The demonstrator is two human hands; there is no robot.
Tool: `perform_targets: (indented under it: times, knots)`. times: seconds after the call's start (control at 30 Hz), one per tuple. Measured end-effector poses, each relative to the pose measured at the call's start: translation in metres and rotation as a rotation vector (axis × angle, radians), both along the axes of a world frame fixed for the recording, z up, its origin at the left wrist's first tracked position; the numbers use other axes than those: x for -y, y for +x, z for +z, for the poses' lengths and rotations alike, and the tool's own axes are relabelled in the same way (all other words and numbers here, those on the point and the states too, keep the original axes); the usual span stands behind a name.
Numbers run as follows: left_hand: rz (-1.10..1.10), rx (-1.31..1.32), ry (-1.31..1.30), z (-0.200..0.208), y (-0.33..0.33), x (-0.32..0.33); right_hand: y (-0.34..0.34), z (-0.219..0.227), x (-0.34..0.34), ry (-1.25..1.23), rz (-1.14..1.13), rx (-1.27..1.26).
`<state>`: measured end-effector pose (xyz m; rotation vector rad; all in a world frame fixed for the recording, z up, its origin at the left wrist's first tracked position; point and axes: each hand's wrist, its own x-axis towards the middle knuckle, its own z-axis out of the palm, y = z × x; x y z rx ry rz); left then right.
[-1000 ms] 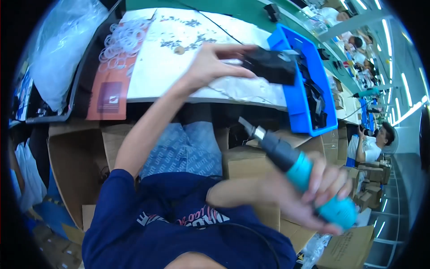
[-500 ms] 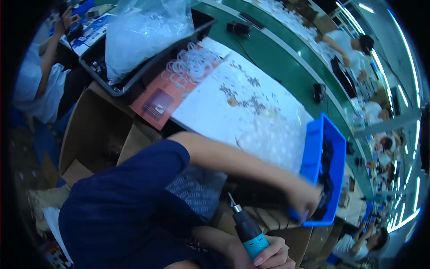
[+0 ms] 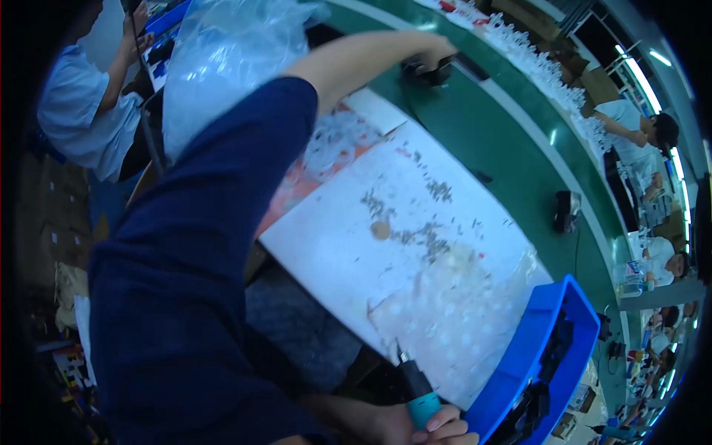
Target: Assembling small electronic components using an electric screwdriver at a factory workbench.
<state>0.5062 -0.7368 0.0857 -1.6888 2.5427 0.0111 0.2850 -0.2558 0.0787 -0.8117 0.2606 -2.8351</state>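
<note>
My left arm, in a navy sleeve, stretches to the far side, and my left hand closes over a dark, blocky object on the green conveyor belt. The fingers are partly blurred there. Low in the view, my right hand wraps round a black and teal electric screwdriver, its bit pointing up and away over the near edge of the white work surface. Many small screws lie scattered on that surface, around a small round tan piece.
A blue bin with black parts stands at the right. Clear bubble wrap covers part of the surface. White rings and a big clear plastic bag lie at the left. Another dark device sits on the belt. Co-workers sit around.
My left hand has moved from the blue bin to the dark object on the belt at the far side. The right hand still holds the screwdriver, and the view has shifted.
</note>
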Motion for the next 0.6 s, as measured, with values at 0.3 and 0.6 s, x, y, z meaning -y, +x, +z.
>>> perform_targets:
  times: [0.3, 0.6]
  knots:
    - [-0.192, -1.151, -0.246, -0.004, -0.030, -0.308, -0.004, -0.010, -0.071, 0.308, 0.135, -0.314]
    - [0.004, -1.344, -0.009, -0.085, 0.002, -0.446, 0.012, -0.003, -0.068, 0.188, 0.259, -0.345]
